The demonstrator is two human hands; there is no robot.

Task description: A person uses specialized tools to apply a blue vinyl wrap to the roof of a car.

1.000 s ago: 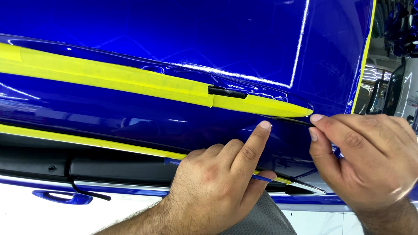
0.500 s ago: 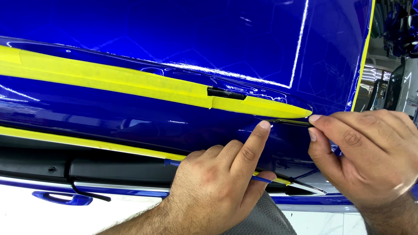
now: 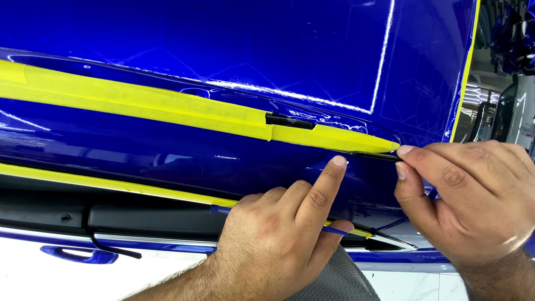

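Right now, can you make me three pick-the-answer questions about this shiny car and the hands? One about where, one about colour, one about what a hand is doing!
1. Where does the left hand press its pointing finger?
A. on the blue car panel below the upper tape
B. on the door handle
C. on the other hand

2. What colour is the tape?
A. red
B. yellow
C. green

3. What is the right hand doing?
A. lying flat and open
B. making a fist in the air
C. pinching a thin dark strip at the tape's end

Answers: 1 A, the fingertip touches blue paint; 2 B, both bands are yellow; 3 C, thumb and finger close on the strip.
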